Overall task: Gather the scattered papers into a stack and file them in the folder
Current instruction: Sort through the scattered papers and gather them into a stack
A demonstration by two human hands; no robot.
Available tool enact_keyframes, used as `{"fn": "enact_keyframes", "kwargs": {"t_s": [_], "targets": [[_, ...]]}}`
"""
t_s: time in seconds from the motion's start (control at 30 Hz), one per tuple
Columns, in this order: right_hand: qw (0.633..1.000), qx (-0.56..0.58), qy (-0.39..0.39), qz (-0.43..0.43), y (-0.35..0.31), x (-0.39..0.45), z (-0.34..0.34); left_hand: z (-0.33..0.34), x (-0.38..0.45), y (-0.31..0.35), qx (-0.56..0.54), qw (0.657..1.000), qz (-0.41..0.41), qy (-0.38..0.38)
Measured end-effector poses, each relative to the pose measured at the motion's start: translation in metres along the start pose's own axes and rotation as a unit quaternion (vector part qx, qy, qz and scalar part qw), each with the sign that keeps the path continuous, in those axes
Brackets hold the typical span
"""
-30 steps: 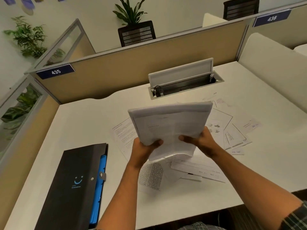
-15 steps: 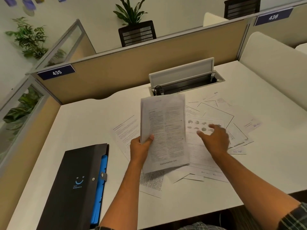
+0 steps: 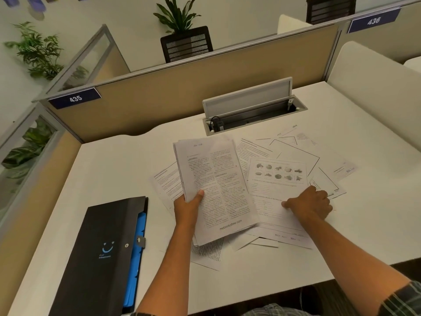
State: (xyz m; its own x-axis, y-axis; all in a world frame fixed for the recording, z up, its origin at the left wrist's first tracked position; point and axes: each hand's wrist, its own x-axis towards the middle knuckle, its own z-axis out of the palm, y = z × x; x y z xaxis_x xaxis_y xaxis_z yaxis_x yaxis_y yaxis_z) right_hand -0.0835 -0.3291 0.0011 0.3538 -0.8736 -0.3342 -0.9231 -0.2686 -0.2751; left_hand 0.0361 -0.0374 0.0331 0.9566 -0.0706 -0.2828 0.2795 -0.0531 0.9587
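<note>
So the white desk (image 3: 284, 277) is the big thing here, and I'll place everything off the open cable tray (image 3: 252, 117) set into it. Nearer the person and off to the left of that tray lies the black folder (image 3: 100, 254), closed, blue dividers poking out of its right edge, nothing filed yet.

Straight in front of the tray, on the person's side, is the mess of scattered papers (image 3: 293, 156), still fanned out and overlapping, spreading to the tray's right.

What changed: a second ago both hands had the gathered stack (image 3: 216, 185) up in the air. Now the left hand (image 3: 188, 207) holds it alone, thumb clamped on top and the rest of the fingers underneath, below and a bit left of the tray. The right hand (image 3: 307, 205) has let go and dropped onto the worksheet with the little pictures (image 3: 278, 179), fingers curled down on its lower right part. Looks like it's pinching or dragging the sheet, but I can't tell if it's actually got hold.

My read: still mid-gather, next sheet about to join the stack, and plenty of loose pages left before the folder comes into play.
</note>
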Motion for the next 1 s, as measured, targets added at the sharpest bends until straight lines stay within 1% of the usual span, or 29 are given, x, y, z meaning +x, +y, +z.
{"fn": "enact_keyframes", "kwargs": {"t_s": [0.1, 0.2, 0.27, 0.33, 0.4, 0.47, 0.57, 0.67, 0.77, 0.87, 0.93, 0.97, 1.0], "targets": [[1.000, -0.001, -0.010, 0.001, -0.003, 0.003, -0.003, -0.002, 0.000, -0.003, -0.009, 1.000, -0.007, 0.004], [0.999, 0.052, -0.008, 0.008, 0.001, 0.009, -0.006, -0.002, 0.000, -0.004, -0.020, 1.000, -0.012, 0.001], [0.993, 0.113, 0.007, -0.019, 0.004, 0.008, -0.006, -0.003, 0.000, -0.005, -0.025, 1.000, -0.017, 0.003], [0.980, 0.186, 0.026, -0.071, 0.004, 0.003, -0.009, -0.006, 0.000, -0.004, -0.028, 0.999, -0.021, 0.007], [0.953, 0.273, 0.044, -0.128, -0.001, -0.001, -0.017, -0.008, 0.002, -0.004, -0.033, 0.999, -0.025, 0.008], [0.917, 0.358, 0.064, -0.164, -0.009, -0.003, -0.031, -0.009, 0.002, -0.005, -0.038, 0.999, -0.029, 0.006], [0.861, 0.465, 0.092, -0.183, -0.024, -0.004, -0.053, -0.009, 0.003, -0.010, -0.046, 0.998, -0.032, 0.009], [0.794, 0.567, 0.092, -0.200, -0.037, -0.010, -0.075, -0.007, 0.005, -0.015, -0.054, 0.998, -0.040, 0.008], [0.728, 0.644, 0.050, -0.230, -0.049, -0.021, -0.091, -0.005, 0.003, -0.018, -0.058, 0.997, -0.051, 0.004], [0.675, 0.687, -0.032, -0.268, -0.057, -0.028, -0.099, -0.003, 0.001, -0.021, -0.055, 0.997, -0.054, -0.007], [0.650, 0.700, -0.100, -0.277, -0.061, -0.029, -0.101, -0.002, 0.001, -0.022, -0.047, 0.997, -0.058, -0.014], [0.645, 0.701, -0.130, -0.276, -0.061, -0.029, -0.100, -0.001, 0.001, -0.022, -0.041, 0.997, -0.061, -0.020], [0.650, 0.692, -0.151, -0.274, -0.062, -0.028, -0.097, -0.001, 0.000, -0.022, -0.037, 0.997, -0.065, -0.027]]}}
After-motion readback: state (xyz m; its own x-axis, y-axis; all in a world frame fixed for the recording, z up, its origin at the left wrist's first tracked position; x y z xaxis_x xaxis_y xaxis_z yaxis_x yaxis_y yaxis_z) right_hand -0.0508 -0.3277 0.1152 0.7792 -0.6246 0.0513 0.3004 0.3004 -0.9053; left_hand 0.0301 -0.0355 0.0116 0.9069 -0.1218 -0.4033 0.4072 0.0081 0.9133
